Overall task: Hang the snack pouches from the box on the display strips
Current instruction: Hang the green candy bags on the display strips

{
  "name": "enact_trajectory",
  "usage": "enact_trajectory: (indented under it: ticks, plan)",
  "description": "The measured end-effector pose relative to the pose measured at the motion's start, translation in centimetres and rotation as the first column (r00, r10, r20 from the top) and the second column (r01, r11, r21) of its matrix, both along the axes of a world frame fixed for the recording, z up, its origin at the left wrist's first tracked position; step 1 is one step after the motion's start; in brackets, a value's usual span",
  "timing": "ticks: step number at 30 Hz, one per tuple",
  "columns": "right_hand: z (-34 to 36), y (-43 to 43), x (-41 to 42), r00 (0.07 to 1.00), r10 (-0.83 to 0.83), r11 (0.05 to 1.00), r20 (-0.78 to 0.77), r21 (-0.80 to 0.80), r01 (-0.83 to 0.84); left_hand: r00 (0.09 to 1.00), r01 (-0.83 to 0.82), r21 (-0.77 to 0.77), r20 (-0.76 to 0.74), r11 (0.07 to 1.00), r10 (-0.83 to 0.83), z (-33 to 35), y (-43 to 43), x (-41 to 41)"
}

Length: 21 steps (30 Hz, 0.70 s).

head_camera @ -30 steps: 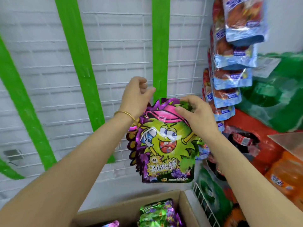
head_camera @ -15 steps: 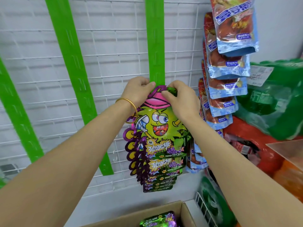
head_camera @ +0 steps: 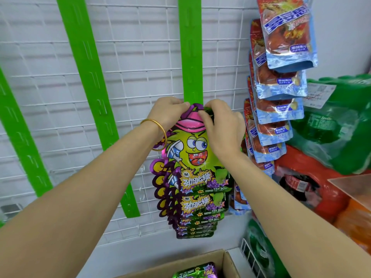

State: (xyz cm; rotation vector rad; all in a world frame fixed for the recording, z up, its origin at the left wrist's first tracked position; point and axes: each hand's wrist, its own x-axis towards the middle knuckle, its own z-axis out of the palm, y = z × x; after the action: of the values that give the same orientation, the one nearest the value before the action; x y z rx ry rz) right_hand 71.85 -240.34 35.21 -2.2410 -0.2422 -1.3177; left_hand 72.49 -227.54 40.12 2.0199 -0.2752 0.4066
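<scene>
Far left, a green display strip (head_camera: 19, 135) slanted across the white wire grid (head_camera: 140, 57); a second green strip (head_camera: 94, 93) leaned beside it, its lower end near the hanging pouches. Both were bare.

Centre: a third green strip (head_camera: 190, 47) ran straight down the grid. The left hand (head_camera: 167, 115), with a gold bangle (head_camera: 158, 135) at the wrist, was closed at the top left corner of the front snack pouch (head_camera: 192, 157), fingertips pinched on its edge just under the strip. The right hand (head_camera: 222, 127) was closed over the pouch's top right, thumb and fingers pressed on the pink cap print and header. Both grips were tight on the same pouch. The hang hole and the strip's hook were hidden by the fingers; could not tell whether the pouch was hooked.

Below it, a stack of matching purple-and-green pouches (head_camera: 196, 221) hung in overlapping rows on the same strip, lower edges showing one under another.

Near bottom centre, the cardboard box (head_camera: 222, 261) stood open with at least one more pouch (head_camera: 196, 272) lying inside.

Right: a column of red-and-blue pouches (head_camera: 281, 85) hung against the grid's right edge. Further right, shrink-wrapped green bottles (head_camera: 337, 125) sat above a red-wrapped pack (head_camera: 309, 177).
</scene>
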Motion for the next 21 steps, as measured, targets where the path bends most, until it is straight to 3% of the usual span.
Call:
enact_trajectory:
  ticks: [15,19,21]
  plan:
    - [-1.4,-0.8,0.1,0.972,0.061,0.996,-0.225,-0.056,-0.076,0.999,0.039,-0.070,-0.010,0.997,-0.040,-1.0,0.5,-0.5]
    - [-1.5,-1.1,0.1,0.959,0.110,0.994,-0.261,0.028,-0.106,0.996,-0.005,-0.026,0.088,1.000,0.007,-2.7,1.3,-1.1]
    - [-1.6,-1.4,-0.6,0.976,0.077,0.997,-0.206,-0.006,-0.080,0.974,-0.074,-0.040,0.211,0.996,0.081,-3.6,1.7,-2.0]
